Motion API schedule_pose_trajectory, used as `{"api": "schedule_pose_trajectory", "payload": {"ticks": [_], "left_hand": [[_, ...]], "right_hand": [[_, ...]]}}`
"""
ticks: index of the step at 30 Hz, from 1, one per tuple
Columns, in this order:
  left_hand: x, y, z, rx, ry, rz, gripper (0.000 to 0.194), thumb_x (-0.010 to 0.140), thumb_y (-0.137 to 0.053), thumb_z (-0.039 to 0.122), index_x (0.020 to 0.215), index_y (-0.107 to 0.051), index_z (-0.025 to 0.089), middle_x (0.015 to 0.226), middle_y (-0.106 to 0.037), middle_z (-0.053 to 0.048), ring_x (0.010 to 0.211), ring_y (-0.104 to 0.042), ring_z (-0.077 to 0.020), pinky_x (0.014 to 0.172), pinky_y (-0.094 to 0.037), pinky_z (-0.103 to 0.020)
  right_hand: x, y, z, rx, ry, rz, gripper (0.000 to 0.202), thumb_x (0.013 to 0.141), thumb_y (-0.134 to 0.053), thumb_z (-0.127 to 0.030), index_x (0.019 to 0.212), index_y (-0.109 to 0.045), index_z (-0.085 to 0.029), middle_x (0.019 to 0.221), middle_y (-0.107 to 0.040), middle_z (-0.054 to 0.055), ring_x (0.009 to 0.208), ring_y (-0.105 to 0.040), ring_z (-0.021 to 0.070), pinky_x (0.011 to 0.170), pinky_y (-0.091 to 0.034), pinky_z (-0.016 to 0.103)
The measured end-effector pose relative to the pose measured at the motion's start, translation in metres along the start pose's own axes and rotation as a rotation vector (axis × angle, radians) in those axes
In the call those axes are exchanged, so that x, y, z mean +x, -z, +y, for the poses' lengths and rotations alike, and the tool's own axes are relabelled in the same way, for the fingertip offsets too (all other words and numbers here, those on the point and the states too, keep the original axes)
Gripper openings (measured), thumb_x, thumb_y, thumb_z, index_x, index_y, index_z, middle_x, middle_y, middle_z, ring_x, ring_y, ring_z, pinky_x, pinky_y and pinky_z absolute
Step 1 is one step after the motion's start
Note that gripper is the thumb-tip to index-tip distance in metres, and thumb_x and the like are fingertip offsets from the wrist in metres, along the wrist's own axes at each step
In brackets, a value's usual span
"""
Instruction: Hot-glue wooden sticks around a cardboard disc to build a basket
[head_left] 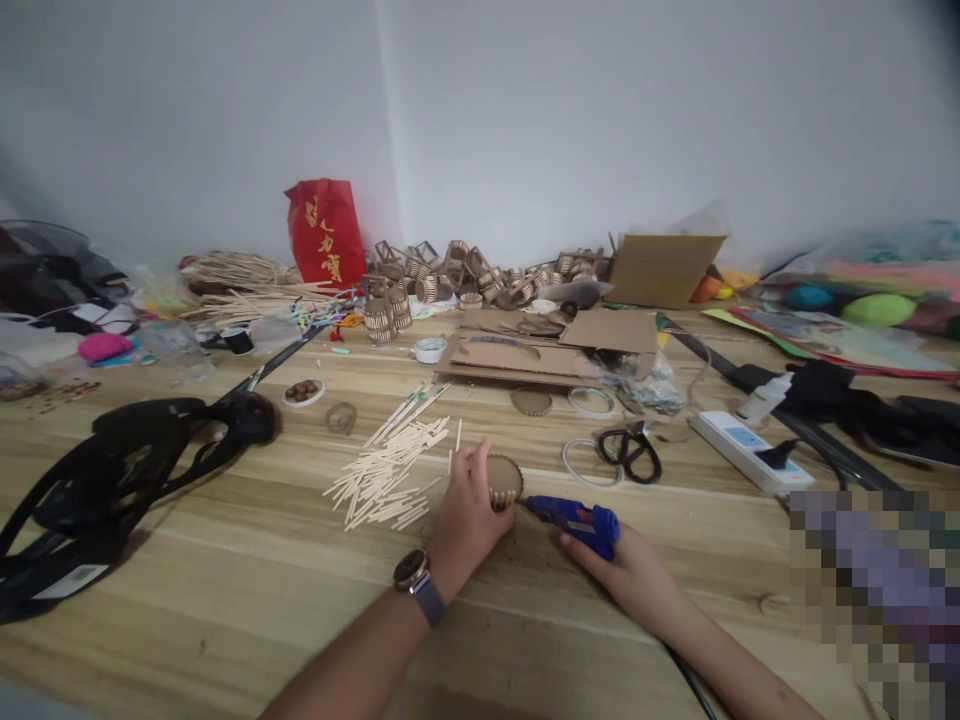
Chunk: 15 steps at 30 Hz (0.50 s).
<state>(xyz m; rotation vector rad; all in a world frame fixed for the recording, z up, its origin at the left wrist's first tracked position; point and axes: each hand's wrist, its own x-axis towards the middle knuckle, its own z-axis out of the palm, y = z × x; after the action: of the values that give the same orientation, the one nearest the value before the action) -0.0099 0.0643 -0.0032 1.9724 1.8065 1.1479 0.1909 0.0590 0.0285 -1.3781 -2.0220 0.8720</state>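
My left hand [474, 505], with a watch on its wrist, is closed on a small round cardboard basket [505, 475] with short sticks along its near rim. My right hand [619, 565] grips a blue glue gun [574, 520], its nozzle pointing left at the basket's right edge. Many short wooden sticks [390, 465] lie in a loose pile left of my left hand. Black scissors [630, 455] and a white ring [589, 463] lie beyond the glue gun.
Cardboard sheets [525, 365], finished little baskets [450, 275] and a red bag [326, 232] stand farther back. On the left lies a black strapped object [150, 450]; a white power strip [750, 452] is on the right. A black cord trails below my right hand.
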Motion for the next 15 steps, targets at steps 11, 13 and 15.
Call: {"api": "schedule_pose_trajectory", "payload": {"ticks": [11,13,15], "left_hand": [[0.000,0.000,-0.001,0.004,0.000,-0.009,0.082,0.068,-0.065,0.014,0.139,-0.025,0.022,0.131,-0.038,-0.012,0.125,-0.041,-0.0273,0.104,-0.040,-0.041],[-0.001,0.000,0.000,0.007,-0.003,-0.008,0.083,0.068,-0.065,0.013,0.139,-0.025,0.022,0.131,-0.038,-0.012,0.126,-0.041,-0.0275,0.104,-0.041,-0.042],[-0.003,0.001,0.001,0.011,-0.013,-0.013,0.083,0.069,-0.065,0.013,0.140,-0.024,0.022,0.133,-0.037,-0.013,0.128,-0.040,-0.0276,0.104,-0.041,-0.042]], "right_hand": [[0.001,0.002,0.012,0.193,-0.128,0.102,0.042,0.069,-0.062,-0.055,0.089,-0.072,-0.019,0.086,-0.076,0.007,0.080,-0.069,0.0275,0.074,-0.055,0.036],[0.003,0.008,0.019,0.327,-0.275,0.133,0.041,0.067,-0.065,-0.059,0.074,-0.068,-0.019,0.065,-0.071,0.004,0.060,-0.065,0.0224,0.056,-0.053,0.032],[0.007,0.017,0.025,0.500,-0.417,0.123,0.041,0.069,-0.065,-0.060,0.062,-0.060,-0.020,0.046,-0.057,-0.001,0.042,-0.054,0.0158,0.041,-0.043,0.027]]}}
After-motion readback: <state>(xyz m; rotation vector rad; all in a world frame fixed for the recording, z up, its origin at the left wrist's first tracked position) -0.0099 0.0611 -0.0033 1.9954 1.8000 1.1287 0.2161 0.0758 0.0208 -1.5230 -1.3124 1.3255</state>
